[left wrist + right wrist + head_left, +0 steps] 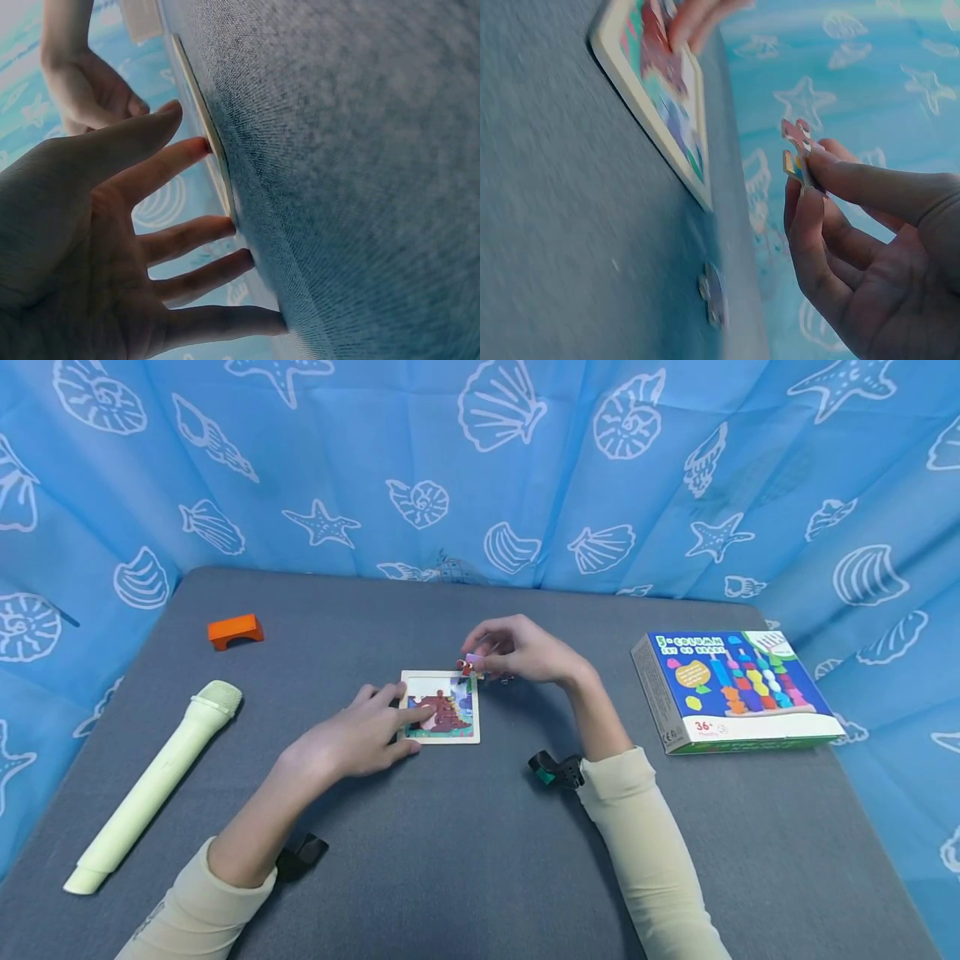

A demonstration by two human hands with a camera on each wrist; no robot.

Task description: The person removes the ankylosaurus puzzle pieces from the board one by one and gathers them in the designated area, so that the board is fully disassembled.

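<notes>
A small wooden jigsaw puzzle [470,741] with a pale frame and a brown dinosaur picture lies on the table; part of its upper left is bare. My left hand [352,739] rests on it with fingers spread, the index finger on the picture and other fingers by the left edge. Above the puzzle's upper right corner, my right hand [531,650] pinches what look like two jigsaw pieces [798,136], one reddish with eyes, between thumb and fingers. A loose jigsaw piece [715,295] lies on the cloth beneath the right hand.
An orange arch block [236,629] lies at the back left, with a pale green microphone [161,781] in front of it. On the right is a bead-toy box [738,689]. A blue shell-patterned curtain [450,460] hangs behind the grey table [450,860].
</notes>
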